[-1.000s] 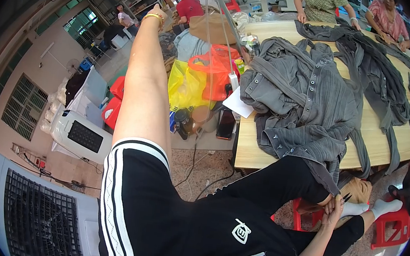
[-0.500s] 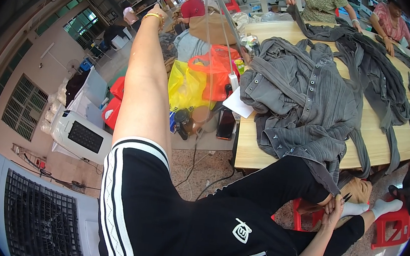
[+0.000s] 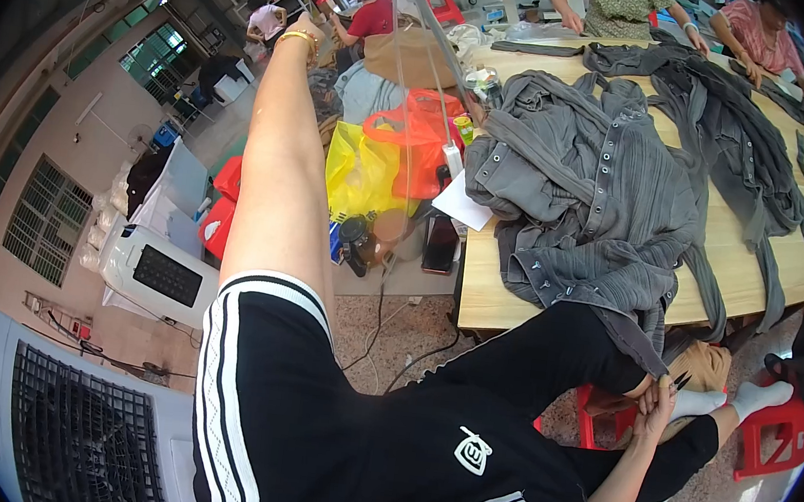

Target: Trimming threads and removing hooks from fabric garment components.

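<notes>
My left arm stretches far ahead at the left, with a yellow bracelet on the wrist. My left hand [image 3: 302,29] is small and foreshortened at its end, its fingers mostly hidden, and no garment is near it. At the lower right, my right hand [image 3: 657,403] is closed beside my knee. It pinches the hanging lower corner of a dark grey buttoned garment [image 3: 614,190]. Dark pointed tips, which look like small thread snips [image 3: 681,380], stick out of the same hand. The rest of the garment lies bunched on the table [image 3: 505,296] and over its near edge.
More grey garments [image 3: 737,139] and straps lie along the table, where two co-workers' hands work. Left of it sit a yellow bag [image 3: 356,173], an orange-red bag [image 3: 424,136] and a phone [image 3: 441,245]. Red stools [image 3: 779,443] stand at right; cables cross the floor.
The co-worker in the patterned top has let go of a grey strap, which now lies on the table's far edge. My right hand stays at the garment corner.
</notes>
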`<action>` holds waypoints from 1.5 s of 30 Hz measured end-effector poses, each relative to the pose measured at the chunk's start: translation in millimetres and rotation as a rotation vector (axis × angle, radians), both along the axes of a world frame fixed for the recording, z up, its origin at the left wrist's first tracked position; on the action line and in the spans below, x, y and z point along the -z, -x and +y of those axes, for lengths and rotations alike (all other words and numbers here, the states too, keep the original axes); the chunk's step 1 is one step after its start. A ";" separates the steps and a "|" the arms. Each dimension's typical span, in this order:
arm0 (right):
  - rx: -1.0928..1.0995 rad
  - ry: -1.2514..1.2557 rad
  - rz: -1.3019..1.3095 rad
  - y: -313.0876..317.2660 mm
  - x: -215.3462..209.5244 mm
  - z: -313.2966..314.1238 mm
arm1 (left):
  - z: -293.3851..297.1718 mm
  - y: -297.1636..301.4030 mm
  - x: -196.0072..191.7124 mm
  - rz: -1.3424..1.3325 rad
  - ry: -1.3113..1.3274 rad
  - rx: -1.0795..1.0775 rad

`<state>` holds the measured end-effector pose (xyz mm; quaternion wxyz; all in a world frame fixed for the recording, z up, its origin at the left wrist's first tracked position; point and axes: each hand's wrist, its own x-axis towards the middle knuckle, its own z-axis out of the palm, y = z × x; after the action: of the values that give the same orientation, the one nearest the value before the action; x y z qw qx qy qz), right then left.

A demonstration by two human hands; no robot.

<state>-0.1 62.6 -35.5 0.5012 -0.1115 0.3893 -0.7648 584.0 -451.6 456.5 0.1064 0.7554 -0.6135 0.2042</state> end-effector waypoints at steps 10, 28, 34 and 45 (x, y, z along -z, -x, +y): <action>0.037 -0.032 0.021 2.5 -4.0 6.7 | 120.6 190.0 125.0 0.485 0.242 1.192; 0.121 0.360 -0.241 21.0 -26.5 12.6 | 345.0 328.5 273.5 0.450 -0.122 1.565; 0.153 0.455 -0.201 15.5 -54.6 34.2 | 311.8 334.7 304.3 1.204 -0.850 1.137; 0.132 0.477 -0.065 15.5 -97.3 41.3 | 265.5 374.7 316.1 1.189 -1.233 1.049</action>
<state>-15.6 104.0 61.8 0.4219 -0.1761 0.1878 -0.8693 209.3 -186.2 140.5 0.0622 0.2921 -0.7147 -0.6324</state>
